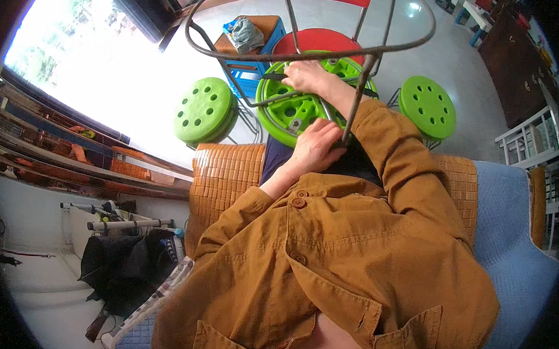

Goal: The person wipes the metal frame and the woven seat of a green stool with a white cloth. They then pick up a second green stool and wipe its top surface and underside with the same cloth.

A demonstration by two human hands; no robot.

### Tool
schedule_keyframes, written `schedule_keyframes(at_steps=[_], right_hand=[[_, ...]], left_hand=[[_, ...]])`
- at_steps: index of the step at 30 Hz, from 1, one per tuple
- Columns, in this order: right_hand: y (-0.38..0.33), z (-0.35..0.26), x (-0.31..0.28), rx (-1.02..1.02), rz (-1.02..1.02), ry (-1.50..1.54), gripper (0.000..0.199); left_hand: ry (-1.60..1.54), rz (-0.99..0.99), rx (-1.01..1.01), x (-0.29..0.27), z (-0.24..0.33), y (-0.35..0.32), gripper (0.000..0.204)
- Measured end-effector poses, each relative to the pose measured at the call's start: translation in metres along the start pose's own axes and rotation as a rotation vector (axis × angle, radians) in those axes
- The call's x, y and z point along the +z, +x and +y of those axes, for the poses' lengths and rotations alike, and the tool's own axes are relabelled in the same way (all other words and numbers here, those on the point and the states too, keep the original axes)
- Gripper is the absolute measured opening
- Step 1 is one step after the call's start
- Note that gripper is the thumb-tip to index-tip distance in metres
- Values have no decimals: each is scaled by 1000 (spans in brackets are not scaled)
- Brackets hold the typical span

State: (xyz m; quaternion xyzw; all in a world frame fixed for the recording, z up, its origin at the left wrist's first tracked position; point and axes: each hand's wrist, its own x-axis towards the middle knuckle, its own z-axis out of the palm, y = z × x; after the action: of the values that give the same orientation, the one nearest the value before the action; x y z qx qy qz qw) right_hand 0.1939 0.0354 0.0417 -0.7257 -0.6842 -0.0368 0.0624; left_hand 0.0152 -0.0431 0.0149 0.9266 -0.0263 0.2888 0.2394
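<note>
An upturned round stool rests at my lap, the ribbed underside of its green plastic seat (pixel 305 109) facing me. Its thin metal legs rise to a large brown wire ring (pixel 201 43). My left hand (pixel 317 146) is closed at the near rim, its fingers curled about the metal frame (pixel 326 110). Reaching across from the right, my right hand (pixel 307 76) is closed over the far-left part of the underside. A short dark bar (pixel 273 77) sticks out left of its fingers; whether the hand holds it is hidden.
Green stools with holed seats stand left (pixel 204 110) and right (pixel 427 106). Beyond are a red chair (pixel 315 40) and a blue stool (pixel 271 32) bearing a grey cloth (pixel 245 36). A brown cabinet (pixel 511 66) stands far right. Under me is a bamboo mat (pixel 226 172).
</note>
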Motion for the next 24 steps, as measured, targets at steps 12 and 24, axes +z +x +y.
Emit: schedule_keyframes(at_steps=[12,24], right_hand=[[-25,24,1,74,583,918,15],[-18,-33,29,-392,247,501,22]], left_hand=[[22,-7,-49,0,2,0,26],[3,-9,-67,-1,-3,-7,44]])
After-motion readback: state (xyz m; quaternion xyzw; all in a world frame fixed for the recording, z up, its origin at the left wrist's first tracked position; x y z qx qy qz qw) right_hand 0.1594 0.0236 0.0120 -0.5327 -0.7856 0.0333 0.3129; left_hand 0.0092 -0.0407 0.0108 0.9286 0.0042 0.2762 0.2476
